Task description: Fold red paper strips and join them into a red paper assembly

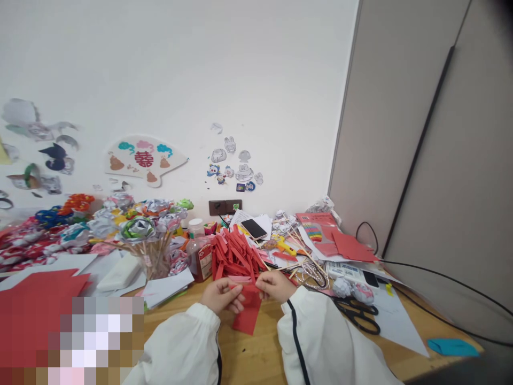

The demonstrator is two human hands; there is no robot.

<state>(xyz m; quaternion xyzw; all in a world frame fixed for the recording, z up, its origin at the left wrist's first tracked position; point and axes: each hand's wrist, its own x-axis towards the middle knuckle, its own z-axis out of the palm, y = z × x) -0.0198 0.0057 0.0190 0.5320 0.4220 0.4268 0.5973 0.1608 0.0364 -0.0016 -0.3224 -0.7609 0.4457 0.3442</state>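
Observation:
A piece of red paper (247, 315) hangs between my two hands, above the near part of the wooden table. My left hand (223, 297) has its thumb and fingers closed on the paper's left side. At the upper right corner, my right hand (274, 286) pinches the same sheet. The upper edge looks lighter and pinkish, perhaps folded over. Right behind the hands lies a heap of red paper strips (234, 251). A bottle with a red label (200, 256) stands left of the heap.
Black-handled scissors (360, 315) and a string of beads (310, 275) lie to the right. A yellow glue gun (285, 246) and a phone (254, 229) are farther back. Crumpled-paper flowers (138, 229) stand at left, near red sheets (32, 305). A black cable (449, 278) crosses the right side.

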